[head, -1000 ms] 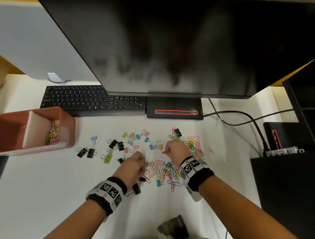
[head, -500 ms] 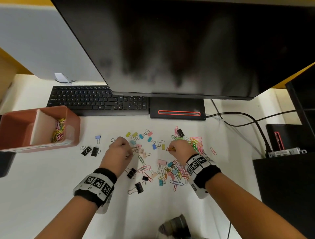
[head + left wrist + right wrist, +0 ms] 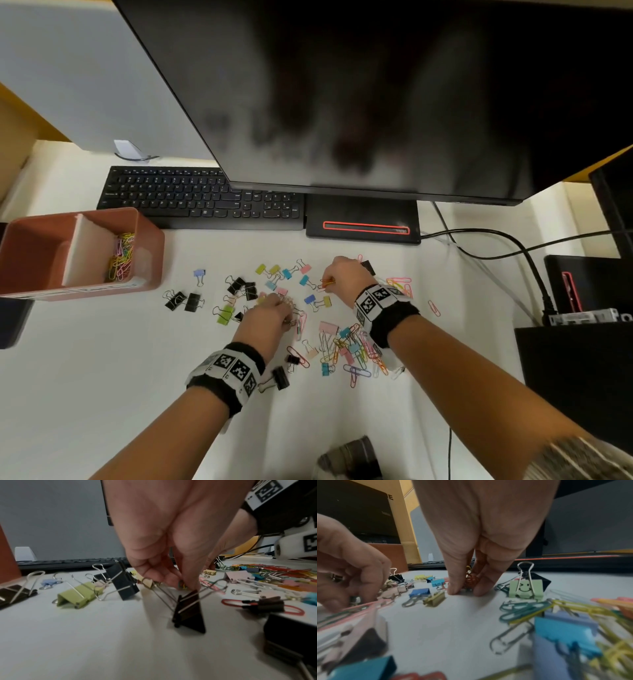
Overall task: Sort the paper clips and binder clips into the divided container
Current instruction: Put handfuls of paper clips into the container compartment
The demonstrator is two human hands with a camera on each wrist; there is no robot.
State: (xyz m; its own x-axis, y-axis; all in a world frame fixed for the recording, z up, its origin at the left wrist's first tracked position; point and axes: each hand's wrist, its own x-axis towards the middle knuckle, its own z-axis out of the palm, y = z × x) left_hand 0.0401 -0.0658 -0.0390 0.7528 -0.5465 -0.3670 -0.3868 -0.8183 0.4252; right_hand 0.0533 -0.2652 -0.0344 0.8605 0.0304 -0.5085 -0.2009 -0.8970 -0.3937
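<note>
Two hands at work over one scatter of clips on our white desk (image 3: 102, 359).

Item: left hand (image 3: 265, 320), fingers curled and pinched round a small bunch of clips; the left wrist view shows wire handles gathered under the fingertips (image 3: 171, 580) and a black binder clip (image 3: 188, 612) hanging off them, tipped on the desk.

Item: right hand (image 3: 342, 279), thumb and fingers closed on a cluster of orange-red paper clips (image 3: 471, 580), fingertips touching the desk.

Item: divided container (image 3: 150, 253), terracotta, at far left, well apart from both hands. Its right compartment holds coloured paper clips (image 3: 120, 257); the left compartment looks bare from here.

Handling note, our judgement: we should lift each bunch straight up, shake loose any stray that has hooked on, and keep binder clips for the left compartment so kinds do not mix. Tangled wire handles are the likely snag.

Remaining stock: many coloured paper clips (image 3: 346, 346) and binder clips, among them a green smiley-face binder clip (image 3: 524, 588).

Surroundings: black keyboard (image 3: 198, 197), large dark monitor (image 3: 376, 85) overhanging, cables (image 3: 496, 240) at right, grey partition behind.
</note>
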